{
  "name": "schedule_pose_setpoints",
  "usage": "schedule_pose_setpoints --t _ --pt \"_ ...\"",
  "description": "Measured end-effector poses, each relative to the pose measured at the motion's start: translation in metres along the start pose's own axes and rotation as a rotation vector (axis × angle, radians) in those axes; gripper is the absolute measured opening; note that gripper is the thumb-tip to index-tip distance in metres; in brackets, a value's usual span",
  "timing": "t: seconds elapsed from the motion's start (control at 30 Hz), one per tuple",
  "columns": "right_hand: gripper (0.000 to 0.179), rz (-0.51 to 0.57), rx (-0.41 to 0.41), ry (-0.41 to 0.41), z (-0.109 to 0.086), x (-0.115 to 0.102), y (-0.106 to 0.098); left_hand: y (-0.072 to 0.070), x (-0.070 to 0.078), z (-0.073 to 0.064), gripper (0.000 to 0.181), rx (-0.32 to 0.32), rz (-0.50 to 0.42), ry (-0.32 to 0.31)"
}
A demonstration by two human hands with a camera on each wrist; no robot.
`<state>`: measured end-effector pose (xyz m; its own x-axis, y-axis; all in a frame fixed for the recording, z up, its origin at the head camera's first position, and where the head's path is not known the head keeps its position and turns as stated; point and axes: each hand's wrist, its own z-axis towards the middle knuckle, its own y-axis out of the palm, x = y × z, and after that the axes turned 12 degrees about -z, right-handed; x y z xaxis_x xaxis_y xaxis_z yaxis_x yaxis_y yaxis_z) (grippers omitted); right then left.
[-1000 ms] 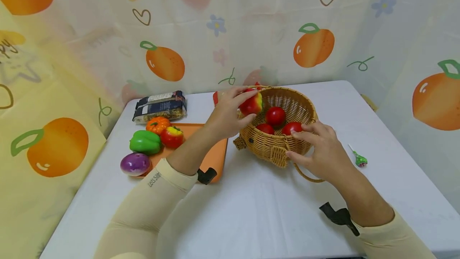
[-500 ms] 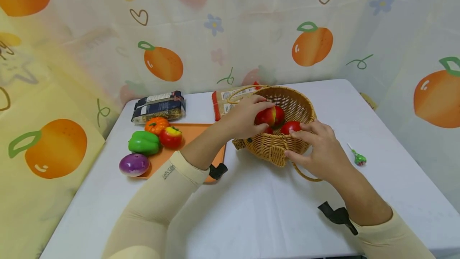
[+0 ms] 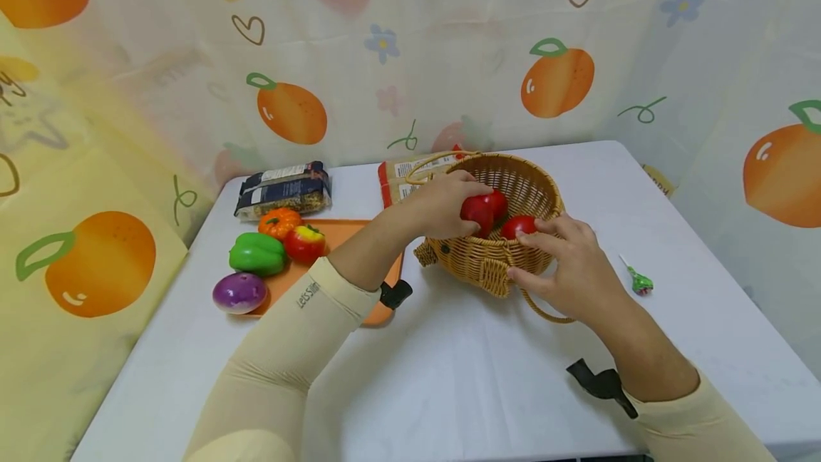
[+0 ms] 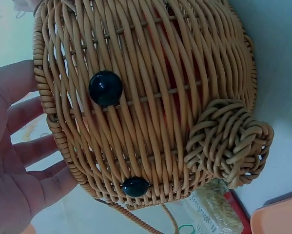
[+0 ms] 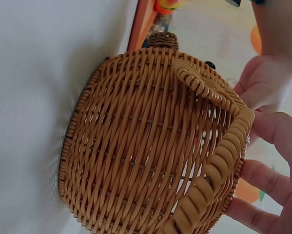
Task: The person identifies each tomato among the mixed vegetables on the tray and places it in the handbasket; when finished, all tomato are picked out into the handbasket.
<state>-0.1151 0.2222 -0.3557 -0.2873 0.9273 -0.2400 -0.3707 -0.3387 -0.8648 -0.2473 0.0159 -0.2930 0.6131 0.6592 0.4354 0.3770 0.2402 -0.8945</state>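
Note:
A woven wicker basket with black bead eyes and a knotted snout stands tilted on the table. Inside, a red apple lies under my left hand, whose fingers and thumb hold it. More round red fruit lies beside it in the basket. My right hand grips the near right rim, fingers over the edge and thumb outside. In the left wrist view, my left fingers reach over the rim and their tips are hidden by the wicker.
Left of the basket, an orange tray bears a small pumpkin, a red-yellow apple, a green bell pepper and a purple eggplant. Dark food packets lie behind. A green lollipop is at right.
My left hand has moved right and down into the basket, carrying the apple from above the rim to beside the other fruit. My right hand has stayed on the rim.

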Motion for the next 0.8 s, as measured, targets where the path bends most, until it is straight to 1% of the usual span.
schedule_pose_setpoints --t 0.1,0.23,0.33,0.4,0.47,0.57,0.7,0.8 --pt "0.050 -0.004 -0.006 0.003 0.000 0.000 0.000 0.000 0.000 -0.001 0.061 -0.002 0.005 0.005" --pt "0.049 -0.007 -0.003 0.000 0.000 0.000 0.000 0.001 -0.004 -0.005 0.059 0.026 -0.014 0.062" --pt "0.048 -0.004 0.004 -0.003 0.000 0.001 0.001 0.002 -0.010 -0.008 0.057 0.057 -0.023 0.117" --pt "0.049 -0.003 0.007 -0.006 0.000 0.001 0.001 0.001 -0.014 -0.011 0.056 0.086 -0.023 0.139" --pt "0.049 -0.004 0.009 -0.009 0.000 0.001 0.001 -0.002 -0.017 -0.015 0.056 0.116 -0.015 0.148" --pt "0.049 -0.006 0.005 -0.012 0.001 0.001 0.001 -0.006 -0.023 -0.022 0.057 0.143 -0.014 0.134" --pt "0.049 0.005 -0.013 0.001 -0.001 0.000 0.000 -0.013 -0.034 -0.034 0.060 0.131 -0.041 0.083" --pt "0.049 0.006 -0.014 0.005 -0.001 0.000 0.000 -0.020 -0.046 -0.043 0.061 0.122 -0.053 0.043"
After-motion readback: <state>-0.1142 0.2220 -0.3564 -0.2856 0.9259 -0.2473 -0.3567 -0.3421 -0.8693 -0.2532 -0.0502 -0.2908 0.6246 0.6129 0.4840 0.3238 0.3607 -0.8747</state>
